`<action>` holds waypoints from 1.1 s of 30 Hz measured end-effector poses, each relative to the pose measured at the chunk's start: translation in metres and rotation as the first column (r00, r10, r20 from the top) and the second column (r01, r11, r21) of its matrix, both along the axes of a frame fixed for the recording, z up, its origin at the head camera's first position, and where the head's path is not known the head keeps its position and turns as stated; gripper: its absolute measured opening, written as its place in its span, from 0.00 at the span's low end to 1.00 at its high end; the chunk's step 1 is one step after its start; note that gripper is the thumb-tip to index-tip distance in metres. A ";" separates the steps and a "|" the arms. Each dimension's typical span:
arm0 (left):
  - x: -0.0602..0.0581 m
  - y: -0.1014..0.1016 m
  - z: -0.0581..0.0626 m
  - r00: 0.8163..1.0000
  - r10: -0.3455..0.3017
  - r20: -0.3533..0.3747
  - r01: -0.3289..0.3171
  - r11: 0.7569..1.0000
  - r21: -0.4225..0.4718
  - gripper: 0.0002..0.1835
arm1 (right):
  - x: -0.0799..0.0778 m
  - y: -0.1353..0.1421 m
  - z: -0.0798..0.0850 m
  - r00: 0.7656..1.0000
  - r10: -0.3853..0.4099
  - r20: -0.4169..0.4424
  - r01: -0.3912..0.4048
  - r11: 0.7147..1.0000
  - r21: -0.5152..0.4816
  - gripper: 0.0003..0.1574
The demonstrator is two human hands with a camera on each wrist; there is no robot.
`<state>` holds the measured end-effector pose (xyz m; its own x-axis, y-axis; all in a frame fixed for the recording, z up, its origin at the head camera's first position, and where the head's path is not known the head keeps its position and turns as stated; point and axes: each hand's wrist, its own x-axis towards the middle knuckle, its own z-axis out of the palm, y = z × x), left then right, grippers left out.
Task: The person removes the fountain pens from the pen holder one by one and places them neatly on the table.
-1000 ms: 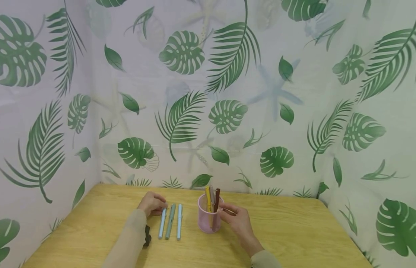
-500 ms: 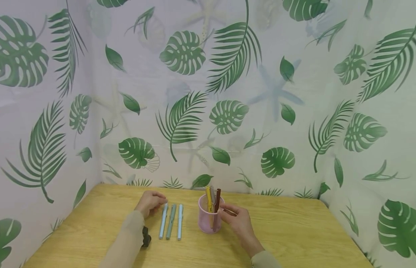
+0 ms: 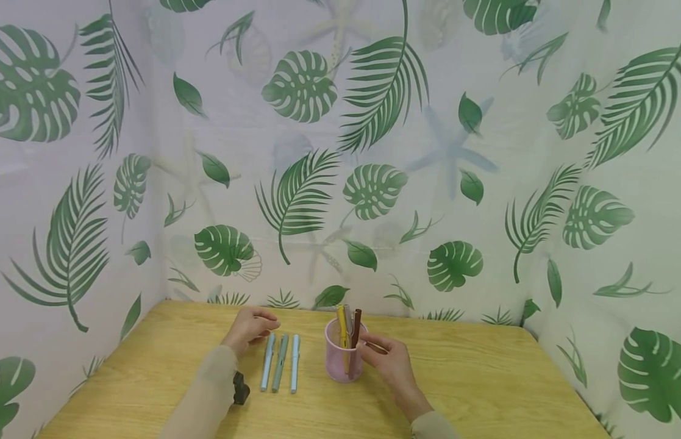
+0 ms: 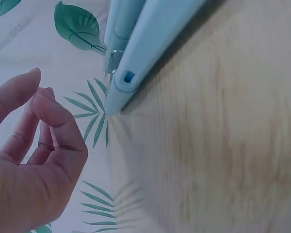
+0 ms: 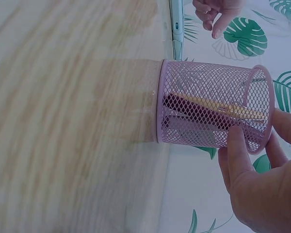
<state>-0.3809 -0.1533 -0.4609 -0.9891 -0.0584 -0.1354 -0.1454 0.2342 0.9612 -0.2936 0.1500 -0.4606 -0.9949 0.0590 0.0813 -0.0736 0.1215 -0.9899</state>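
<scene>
Three pens lie side by side in front of me: a light blue pen [image 3: 267, 364], a grey-green pen [image 3: 280, 366] and another light blue pen [image 3: 294, 364]. Just beyond the far end of the leftmost one is my left hand [image 3: 249, 330], its fingers loosely bent with nothing in them, apart from the pens in the left wrist view. My right hand [image 3: 392, 363] holds the side and rim of a pink mesh pen holder [image 5: 208, 73], thumb against the mesh. Inside it stand a yellow pen [image 3: 341, 322], a grey pen [image 3: 348, 323] and a dark brown pen [image 3: 356, 329].
The wooden table [image 3: 472, 384] reaches back to a white curtain [image 3: 373, 262] printed with green leaves, which also closes off both sides. A black wrist camera [image 3: 241, 389] sits on my left wrist, left of the pens.
My left fingers have come off the far end of the leftmost light blue pen and moved slightly farther back. My right hand and the pen holder stay in place.
</scene>
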 end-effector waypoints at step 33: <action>0.003 0.042 0.007 0.989 -0.045 -0.142 0.079 0.967 0.242 0.09 | 0.000 0.000 0.002 1.000 -0.005 0.004 0.005 1.000 0.010 0.22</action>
